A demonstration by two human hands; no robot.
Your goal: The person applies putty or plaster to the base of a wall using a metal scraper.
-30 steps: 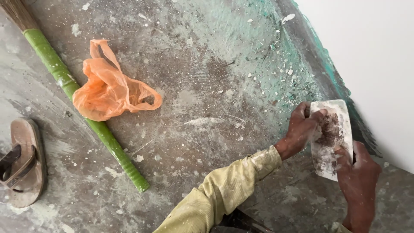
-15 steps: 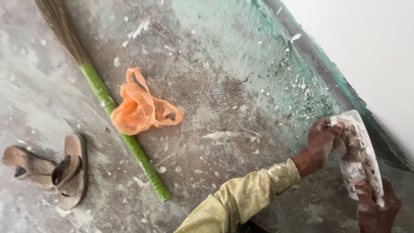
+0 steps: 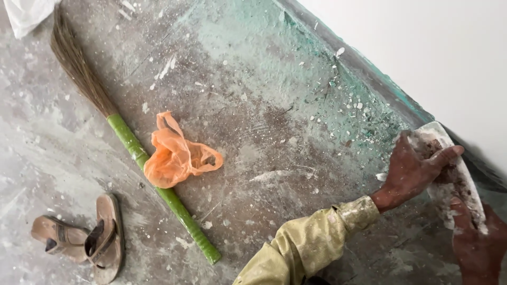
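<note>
At the right edge of the head view I hold a flat white plaster-caked tool, smeared brown, close to the base of the wall. My left hand, in a yellowish paint-stained sleeve, grips its upper part with the thumb laid across the face. The tool's lower end rests in my right hand, which is partly cut off by the frame corner. The tool's underside is hidden.
A broom with a green handle and brown bristles lies diagonally on the spattered concrete floor. A crumpled orange plastic bag rests against it. Two brown sandals lie bottom left, white plastic top left. A white wall runs along the right.
The view has swung left, bringing the broom bristles and both sandals into sight. Both hands stay on the tool, and my left thumb now lies stretched across its face.
</note>
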